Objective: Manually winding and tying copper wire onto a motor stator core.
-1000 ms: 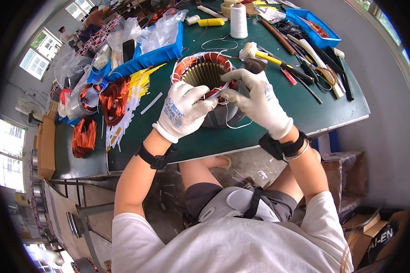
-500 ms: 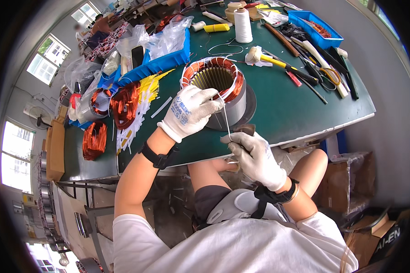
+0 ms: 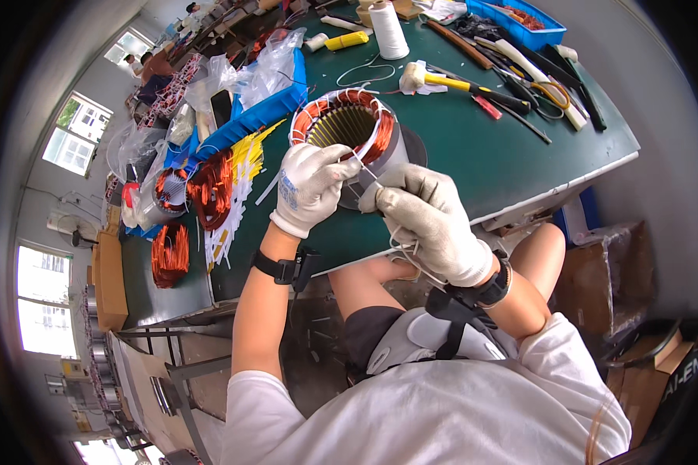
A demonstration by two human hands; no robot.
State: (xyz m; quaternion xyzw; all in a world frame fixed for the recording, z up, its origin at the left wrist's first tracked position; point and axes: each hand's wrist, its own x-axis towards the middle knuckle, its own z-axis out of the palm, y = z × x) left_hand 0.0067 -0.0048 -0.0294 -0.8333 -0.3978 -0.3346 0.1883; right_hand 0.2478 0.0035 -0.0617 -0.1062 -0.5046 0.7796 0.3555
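A motor stator (image 3: 393,153) with a grey metal shell and a ring of copper windings (image 3: 305,121) stands at the near side of the green table. White cord binds the windings. My gloved left hand (image 3: 309,187) is at the stator's near rim, thumb and fingers pinching the white cord (image 3: 369,172). Just to the right, my gloved right hand (image 3: 433,221) is closed on the same cord, which runs short and taut between both hands. Loose cord loops hang below the right hand. Whether that hand also holds something else is hidden.
A mallet (image 3: 415,78), a red-handled tool (image 3: 487,108) and scissors (image 3: 551,94) lie right of the stator. Behind stands a white thread cone (image 3: 388,32). Leftward are a blue bin (image 3: 265,105) of plastic bags, copper coils (image 3: 170,256) and yellow strips (image 3: 248,155).
My right hand has moved up and left toward the stator's rim, so less cord spans the hands. The dark object beside its fingers is out of sight. My left hand still pinches the cord.
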